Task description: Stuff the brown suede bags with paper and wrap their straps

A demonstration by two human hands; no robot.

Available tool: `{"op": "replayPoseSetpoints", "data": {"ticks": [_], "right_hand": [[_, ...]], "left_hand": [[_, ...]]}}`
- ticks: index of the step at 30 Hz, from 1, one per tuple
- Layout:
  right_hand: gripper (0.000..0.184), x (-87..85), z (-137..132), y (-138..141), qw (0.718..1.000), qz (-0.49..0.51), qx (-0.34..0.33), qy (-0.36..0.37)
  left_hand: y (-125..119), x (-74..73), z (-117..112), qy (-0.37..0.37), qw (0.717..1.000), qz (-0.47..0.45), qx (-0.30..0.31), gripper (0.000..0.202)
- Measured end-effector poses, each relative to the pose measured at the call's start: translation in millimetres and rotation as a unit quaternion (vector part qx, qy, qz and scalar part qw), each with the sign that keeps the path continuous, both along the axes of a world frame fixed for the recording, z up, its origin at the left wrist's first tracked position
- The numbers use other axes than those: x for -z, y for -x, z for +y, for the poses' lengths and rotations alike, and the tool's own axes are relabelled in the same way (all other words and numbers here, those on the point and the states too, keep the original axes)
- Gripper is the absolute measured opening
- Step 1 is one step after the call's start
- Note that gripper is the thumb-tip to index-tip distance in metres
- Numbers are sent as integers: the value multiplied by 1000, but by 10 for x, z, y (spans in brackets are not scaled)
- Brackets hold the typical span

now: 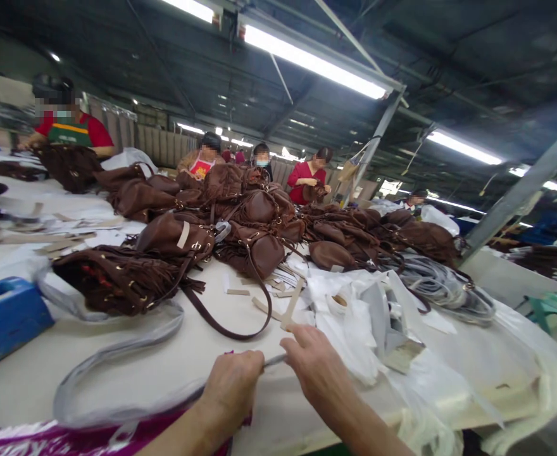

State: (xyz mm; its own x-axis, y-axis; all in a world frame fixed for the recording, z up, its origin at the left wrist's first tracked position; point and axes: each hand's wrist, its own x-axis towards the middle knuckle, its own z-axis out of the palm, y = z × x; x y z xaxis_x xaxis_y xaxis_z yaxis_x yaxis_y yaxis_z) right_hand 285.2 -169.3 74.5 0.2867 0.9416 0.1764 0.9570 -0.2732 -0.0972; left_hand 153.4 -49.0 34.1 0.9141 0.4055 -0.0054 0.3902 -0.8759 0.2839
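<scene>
My left hand point(235, 386) is closed around a grey, plastic-wrapped strap point(112, 361). The strap loops away over the table to the left, and a short length of it shows between my hands. My right hand point(317, 364) has its fingers bent together at the strap's other visible end, gripping it; the fingertips are partly hidden. Just beyond the hands lies the brown shoulder strap of a leather bag point(176, 237). Left of that bag, a fringed brown bag point(117, 278) rests on its side with its mouth showing.
Many brown bags point(259, 209) are heaped across the table point(240, 323). Card strips point(294, 303) lie beyond my right hand, near crumpled white plastic point(349, 335). Coiled wrapped straps point(442, 288) lie at right, a blue holder point(7, 323) at left. Several people work behind the heap.
</scene>
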Motion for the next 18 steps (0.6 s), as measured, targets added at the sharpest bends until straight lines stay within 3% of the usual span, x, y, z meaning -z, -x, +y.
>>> {"op": "replayPoseSetpoints", "data": {"ticks": [2,4,6,8,10,14,18], "right_hand": [[24,140,-129,-19,992,69,73,-73],[37,285,-229,-37,960,243,132,-51],[46,411,-251,-39,902,396,173,-10],[43,494,-198,-24,874,444,198,2],[32,533,-109,-5,901,396,180,5],[17,540,53,34,987,150,61,-10],[25,493,196,60,996,-18,-25,82]], "left_hand": [[19,51,68,-14,1000,-11,-13,19],[55,99,66,-24,1000,-13,10,18],[67,177,-12,-39,998,-12,54,20],[50,286,-120,-69,991,-19,109,17],[25,396,-203,-109,980,-36,161,11],[42,480,-178,-147,963,-79,212,2],[167,374,7,-96,980,-83,153,16]]}}
